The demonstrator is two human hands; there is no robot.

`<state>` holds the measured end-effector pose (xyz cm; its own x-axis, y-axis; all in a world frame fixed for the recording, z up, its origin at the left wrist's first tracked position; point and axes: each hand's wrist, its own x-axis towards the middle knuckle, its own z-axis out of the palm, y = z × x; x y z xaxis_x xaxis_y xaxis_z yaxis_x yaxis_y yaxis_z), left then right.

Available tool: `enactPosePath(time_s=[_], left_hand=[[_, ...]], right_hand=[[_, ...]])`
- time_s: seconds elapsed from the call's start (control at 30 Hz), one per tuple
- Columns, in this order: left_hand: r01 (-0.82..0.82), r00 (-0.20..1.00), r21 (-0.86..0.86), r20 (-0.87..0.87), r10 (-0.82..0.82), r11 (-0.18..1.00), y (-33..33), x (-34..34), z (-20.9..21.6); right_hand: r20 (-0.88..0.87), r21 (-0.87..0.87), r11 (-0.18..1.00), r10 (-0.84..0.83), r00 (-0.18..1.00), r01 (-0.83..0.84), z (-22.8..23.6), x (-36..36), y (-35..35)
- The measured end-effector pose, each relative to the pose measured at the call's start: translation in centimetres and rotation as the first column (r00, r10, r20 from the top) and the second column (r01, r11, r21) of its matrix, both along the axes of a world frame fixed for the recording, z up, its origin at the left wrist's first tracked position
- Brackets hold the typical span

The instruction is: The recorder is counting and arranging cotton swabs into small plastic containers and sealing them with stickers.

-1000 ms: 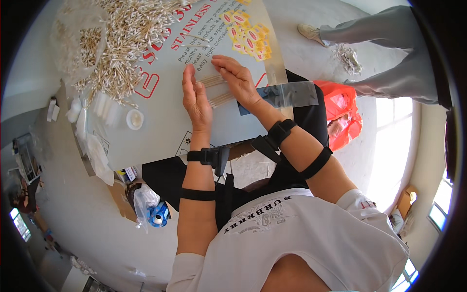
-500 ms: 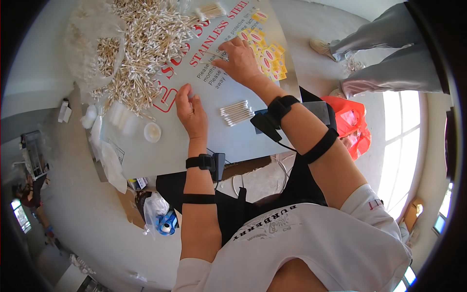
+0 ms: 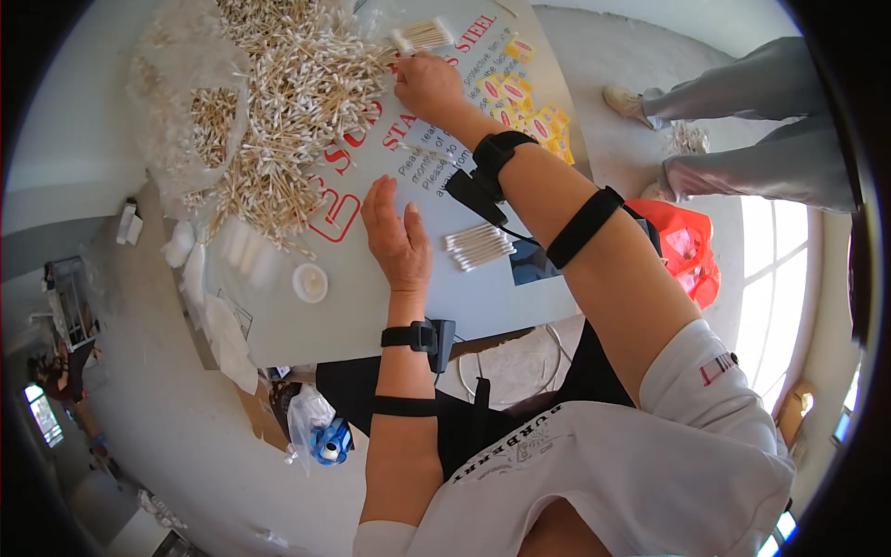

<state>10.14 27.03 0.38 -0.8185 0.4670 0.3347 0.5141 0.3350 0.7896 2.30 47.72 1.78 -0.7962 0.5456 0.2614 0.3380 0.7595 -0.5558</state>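
Note:
My left hand [image 3: 399, 237] hovers over the metal sheet on the table, thumb apart from the fingers and nothing in it. Farther off, my right hand [image 3: 429, 85] has its fingers curled between the cotton swab pile [image 3: 302, 102] and a neat bundle of cotton swabs [image 3: 422, 36]. Whether those fingertips hold anything is hidden. A second row of cotton swabs [image 3: 478, 247] lies right of my left hand. Small yellow labels [image 3: 548, 130] are scattered along the right side of the sheet.
A clear plastic bag [image 3: 176, 102] spreads beside the pile. A small round white tub [image 3: 310, 283] stands near the left front. A red bag [image 3: 682, 246] is on the floor at right, and another person's legs [image 3: 752, 107] are beyond the table's right edge.
My right hand has moved from the yellow labels away toward the far swab bundle, and its fingers have curled. My left hand stays over the sheet. The view has shifted slightly.

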Motion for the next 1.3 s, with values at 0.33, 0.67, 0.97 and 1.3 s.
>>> enactPosePath(time_s=[0.33, 0.67, 0.97, 1.3], left_hand=[[0.009, 0.999, 0.072, 0.043, -0.012, 0.997, 0.0, -0.3, 0.0], [0.148, 0.896, -0.42, -0.327, -0.301, 0.895, 0.3, -0.4, 0.5], [0.238, 0.971, -0.1, -0.003, -0.239, 0.966, -1.0, 6.6, 0.9], [0.106, 0.969, 0.275, 0.188, -0.161, 0.956, 2.3, 9.1, -0.4]], right_hand=[[-0.145, -0.047, 0.951, 0.297, 0.944, -0.306, 0.6, 7.3, -1.1], [-0.099, -0.047, 0.867, 0.491, 0.866, -0.497, -0.3, 13.9, -2.7], [-0.386, -0.358, 0.889, 0.139, 0.912, -0.287, -1.1, 22.2, -6.7], [-0.497, -0.631, 0.74, -0.156, 0.853, -0.233, -1.5, 22.5, -9.5]])
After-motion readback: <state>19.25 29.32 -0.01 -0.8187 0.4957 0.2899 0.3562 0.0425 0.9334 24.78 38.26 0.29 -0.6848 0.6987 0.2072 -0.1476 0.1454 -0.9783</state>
